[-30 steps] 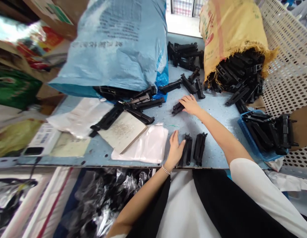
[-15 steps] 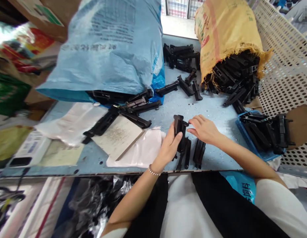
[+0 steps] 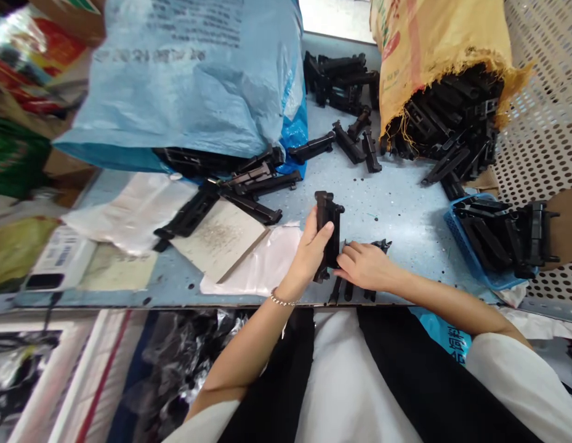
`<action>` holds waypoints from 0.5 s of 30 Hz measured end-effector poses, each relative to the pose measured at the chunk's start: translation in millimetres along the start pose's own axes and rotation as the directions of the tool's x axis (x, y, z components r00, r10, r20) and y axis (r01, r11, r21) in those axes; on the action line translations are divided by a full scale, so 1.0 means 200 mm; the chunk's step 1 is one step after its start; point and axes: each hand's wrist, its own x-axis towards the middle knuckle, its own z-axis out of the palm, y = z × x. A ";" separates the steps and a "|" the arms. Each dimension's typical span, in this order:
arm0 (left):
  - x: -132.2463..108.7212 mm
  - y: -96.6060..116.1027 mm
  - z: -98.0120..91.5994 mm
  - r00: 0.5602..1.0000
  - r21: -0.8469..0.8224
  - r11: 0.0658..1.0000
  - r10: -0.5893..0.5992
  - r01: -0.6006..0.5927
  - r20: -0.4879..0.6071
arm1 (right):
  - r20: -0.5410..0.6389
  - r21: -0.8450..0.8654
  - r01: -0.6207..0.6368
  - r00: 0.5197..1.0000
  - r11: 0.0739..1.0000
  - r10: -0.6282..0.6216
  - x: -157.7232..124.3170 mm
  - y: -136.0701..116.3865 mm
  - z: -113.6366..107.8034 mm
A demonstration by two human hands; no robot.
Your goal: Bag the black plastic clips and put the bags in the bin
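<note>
My left hand (image 3: 308, 249) is wrapped round a long black plastic part (image 3: 330, 237), thumb across its front, holding it tilted nearly upright over the table's front. At the lower right edge of that part, my right hand (image 3: 365, 266) has its fingers curled and pressed together, thumb and fingertips against it; what exactly they pinch is hidden. Beneath and behind my right hand lie several more black parts (image 3: 348, 290), mostly covered by it. A white cloth-like sheet (image 3: 249, 271) and a beige board (image 3: 221, 240) lie left of my left hand.
A blue sack (image 3: 188, 92) spills similar parts (image 3: 262, 181) at the left. Behind stand a heap of parts (image 3: 343, 80) and a yellow sack (image 3: 443, 37) with more. At the right is a blue basket (image 3: 465, 246) of parts beside a perforated white crate (image 3: 539, 147).
My right hand has moved down from the upper end of the held part to its lower right edge, and its fingers have closed. My left hand keeps its hold. The view has shifted slightly.
</note>
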 end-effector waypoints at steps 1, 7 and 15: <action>0.01 -0.01 0.00 1.000 0.009 1.000 0.003 -0.003 -0.005 | 0.015 -0.027 -0.012 1.000 1.000 0.012 -0.01 -0.02 0.03; 0.01 -0.13 -0.11 0.996 0.270 0.962 0.061 -0.042 -0.065 | 0.211 0.080 -0.230 0.955 0.970 0.210 0.10 0.13 0.04; -0.29 -0.44 0.08 0.997 0.623 0.781 0.070 -0.040 -0.023 | -0.388 0.051 -0.724 0.620 0.688 0.682 0.62 0.93 -0.22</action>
